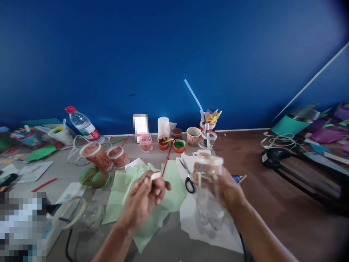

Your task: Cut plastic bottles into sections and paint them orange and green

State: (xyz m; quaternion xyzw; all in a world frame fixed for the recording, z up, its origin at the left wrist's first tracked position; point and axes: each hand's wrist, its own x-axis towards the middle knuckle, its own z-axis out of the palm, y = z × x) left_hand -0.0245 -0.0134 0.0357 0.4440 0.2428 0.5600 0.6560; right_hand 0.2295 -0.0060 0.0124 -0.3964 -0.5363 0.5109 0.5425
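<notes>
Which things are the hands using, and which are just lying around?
Seem in use:
- clear plastic container, in the right hand
- small white piece, in the left hand

Probably just lying about, untouched:
- scissors
- red-capped bottle
- teal container

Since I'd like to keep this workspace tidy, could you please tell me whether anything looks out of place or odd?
The scissors lie open on the white paper, oddly exposed beside the right hand holding a clear container. The large tub at left looks messy, streaked reddish-brown. I see no clear spill.
</notes>
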